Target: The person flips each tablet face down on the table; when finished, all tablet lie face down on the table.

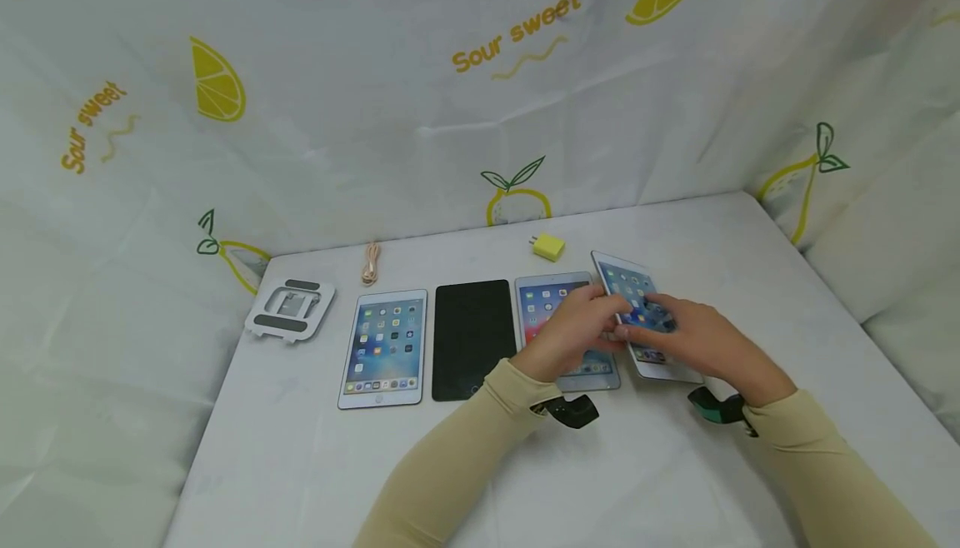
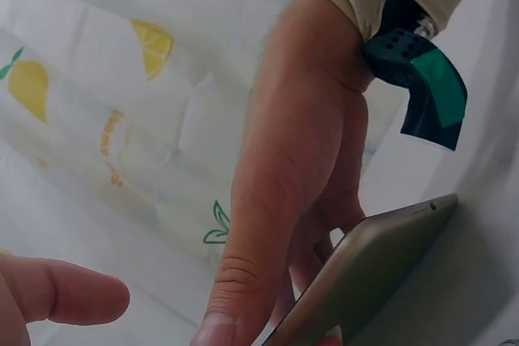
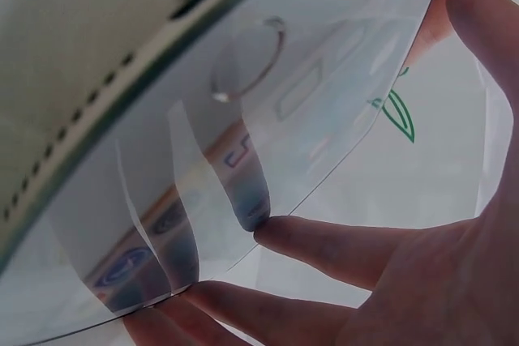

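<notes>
A white-framed tablet (image 1: pixel 630 278) with a lit screen of app icons is tilted up at the right end of the row. My left hand (image 1: pixel 572 330) grips its left long edge, the fingers partly hidden. My right hand (image 1: pixel 701 338) reaches over the screen from the right. In the right wrist view its straight fingers (image 3: pixel 324 249) touch the glossy glass, which mirrors them, and the round home button (image 3: pixel 247 58) shows. From the left wrist, the tablet's side and back (image 2: pixel 373 269) face the camera, with my right hand (image 2: pixel 284 160) beyond.
Left of the held tablet lie another lit tablet (image 1: pixel 536 298), a dark one (image 1: pixel 474 331) and a lit white one (image 1: pixel 382 348). A foldable stand (image 1: pixel 291 311), a coiled cable (image 1: pixel 371 265) and a yellow plug adapter (image 1: pixel 548 246) lie around them. A cloth wall stands behind.
</notes>
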`<move>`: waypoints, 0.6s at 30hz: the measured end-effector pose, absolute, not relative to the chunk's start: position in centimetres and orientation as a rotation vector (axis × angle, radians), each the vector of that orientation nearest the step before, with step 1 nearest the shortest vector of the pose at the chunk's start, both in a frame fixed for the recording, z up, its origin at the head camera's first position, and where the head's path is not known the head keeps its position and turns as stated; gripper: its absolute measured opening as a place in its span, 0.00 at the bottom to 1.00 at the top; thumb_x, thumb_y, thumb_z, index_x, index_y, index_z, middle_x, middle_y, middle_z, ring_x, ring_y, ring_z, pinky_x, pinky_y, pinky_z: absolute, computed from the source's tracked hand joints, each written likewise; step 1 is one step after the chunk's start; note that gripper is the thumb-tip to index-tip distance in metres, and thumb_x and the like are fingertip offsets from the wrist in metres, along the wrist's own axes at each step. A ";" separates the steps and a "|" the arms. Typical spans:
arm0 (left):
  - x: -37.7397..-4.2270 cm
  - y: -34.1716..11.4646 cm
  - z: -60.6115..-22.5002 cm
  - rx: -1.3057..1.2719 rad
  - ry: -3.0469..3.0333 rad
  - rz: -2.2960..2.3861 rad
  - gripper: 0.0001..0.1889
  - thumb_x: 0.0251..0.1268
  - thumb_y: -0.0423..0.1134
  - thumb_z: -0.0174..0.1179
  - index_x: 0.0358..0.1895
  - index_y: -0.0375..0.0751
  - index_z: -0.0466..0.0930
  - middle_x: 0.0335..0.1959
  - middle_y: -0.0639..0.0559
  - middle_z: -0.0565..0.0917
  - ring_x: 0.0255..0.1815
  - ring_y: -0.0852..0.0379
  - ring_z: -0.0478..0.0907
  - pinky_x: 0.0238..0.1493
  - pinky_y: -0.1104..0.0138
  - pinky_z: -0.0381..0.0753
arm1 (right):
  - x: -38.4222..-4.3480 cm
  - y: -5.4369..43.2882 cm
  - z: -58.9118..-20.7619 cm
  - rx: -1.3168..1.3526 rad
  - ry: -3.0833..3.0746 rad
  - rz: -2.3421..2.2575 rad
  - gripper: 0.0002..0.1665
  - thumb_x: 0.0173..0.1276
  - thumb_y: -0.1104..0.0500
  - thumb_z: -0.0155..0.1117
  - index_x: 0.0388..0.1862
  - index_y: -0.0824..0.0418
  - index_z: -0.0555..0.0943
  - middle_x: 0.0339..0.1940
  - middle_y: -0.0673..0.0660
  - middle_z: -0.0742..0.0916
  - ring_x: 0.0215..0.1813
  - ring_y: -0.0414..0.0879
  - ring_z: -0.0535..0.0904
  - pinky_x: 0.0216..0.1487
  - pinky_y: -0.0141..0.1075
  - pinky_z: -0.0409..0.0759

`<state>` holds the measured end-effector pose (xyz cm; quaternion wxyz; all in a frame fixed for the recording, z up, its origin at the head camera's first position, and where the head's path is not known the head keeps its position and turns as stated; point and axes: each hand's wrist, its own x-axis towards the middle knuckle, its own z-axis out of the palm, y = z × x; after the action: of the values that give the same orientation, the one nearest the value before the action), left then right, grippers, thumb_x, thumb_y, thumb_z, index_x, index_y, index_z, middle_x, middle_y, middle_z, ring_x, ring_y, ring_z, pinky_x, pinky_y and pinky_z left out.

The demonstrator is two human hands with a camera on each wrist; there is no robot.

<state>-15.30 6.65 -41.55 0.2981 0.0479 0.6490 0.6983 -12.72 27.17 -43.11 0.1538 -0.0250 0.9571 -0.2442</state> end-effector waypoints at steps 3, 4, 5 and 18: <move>-15.2 6.5 -41.4 0.138 1.719 1.862 0.28 0.74 0.40 0.61 0.72 0.29 0.73 0.57 0.38 0.86 0.42 0.57 0.82 0.59 0.46 0.91 | -12.7 26.9 -43.1 -0.066 2.739 -0.709 0.69 0.71 0.18 0.56 0.85 0.72 0.60 0.76 0.82 0.74 0.68 0.72 0.79 0.61 0.68 0.82; -15.2 6.5 -41.3 0.142 1.722 1.859 0.29 0.75 0.40 0.61 0.73 0.29 0.73 0.56 0.39 0.86 0.43 0.57 0.82 0.59 0.46 0.91 | -12.7 26.9 -43.1 -0.065 2.736 -0.714 0.68 0.71 0.18 0.56 0.85 0.72 0.60 0.76 0.82 0.74 0.67 0.72 0.80 0.60 0.68 0.83; -15.1 6.5 -41.2 0.144 1.726 1.858 0.29 0.75 0.41 0.61 0.74 0.30 0.72 0.56 0.40 0.85 0.43 0.57 0.82 0.59 0.46 0.90 | -12.7 26.8 -43.1 -0.061 2.734 -0.720 0.68 0.71 0.18 0.56 0.85 0.71 0.60 0.76 0.82 0.75 0.66 0.71 0.81 0.60 0.67 0.83; -14.9 6.0 -40.4 0.187 1.741 1.862 0.26 0.77 0.42 0.60 0.70 0.29 0.75 0.61 0.31 0.82 0.42 0.58 0.84 0.57 0.49 0.92 | -12.7 26.6 -42.8 -0.075 2.672 -0.816 0.62 0.76 0.22 0.55 0.86 0.67 0.60 0.73 0.80 0.78 0.69 0.73 0.81 0.56 0.63 0.86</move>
<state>-14.85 6.04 -40.39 0.2883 0.0701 0.6522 0.6975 -12.69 26.63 -42.79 0.1726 -0.0266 0.9416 -0.2877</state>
